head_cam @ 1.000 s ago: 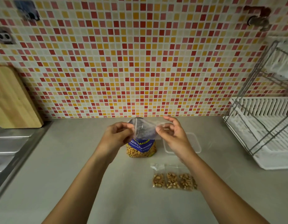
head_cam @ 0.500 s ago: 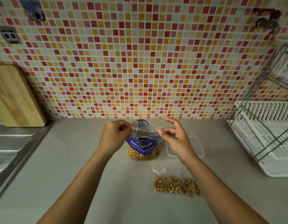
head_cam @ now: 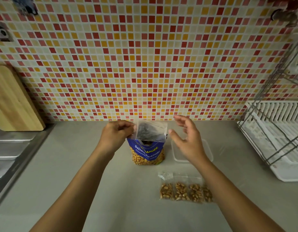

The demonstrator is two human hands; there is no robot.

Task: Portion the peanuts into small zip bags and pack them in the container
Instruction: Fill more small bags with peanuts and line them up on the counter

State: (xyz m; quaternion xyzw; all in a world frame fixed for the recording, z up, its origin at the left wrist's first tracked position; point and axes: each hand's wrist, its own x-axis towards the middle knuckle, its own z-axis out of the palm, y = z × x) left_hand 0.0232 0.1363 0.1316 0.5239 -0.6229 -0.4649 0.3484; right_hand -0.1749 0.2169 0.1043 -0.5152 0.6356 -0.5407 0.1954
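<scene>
A blue bag of salted peanuts point(head_cam: 147, 154) stands upright on the grey counter, its top open. Above its mouth hangs a small clear zip bag point(head_cam: 151, 131) with nothing in it, pinched at its left edge by my left hand point(head_cam: 115, 133). My right hand point(head_cam: 186, 138) hovers just to the right of the zip bag with fingers spread, not touching it. Behind that hand lies a clear, low plastic container point(head_cam: 207, 151). Several small zip bags filled with peanuts point(head_cam: 185, 191) lie in a row on the counter, partly under my right forearm.
A white dish rack with a wire frame point(head_cam: 277, 139) fills the right side. A wooden cutting board point(head_cam: 12, 101) leans on the tiled wall at left, above a steel sink's drainboard point(head_cam: 9, 156). The counter point(head_cam: 78, 164) reaches back to the wall.
My right hand has let go of the small zip bag and opened, drawing slightly to the right. My left hand alone now holds the bag over the peanut bag.
</scene>
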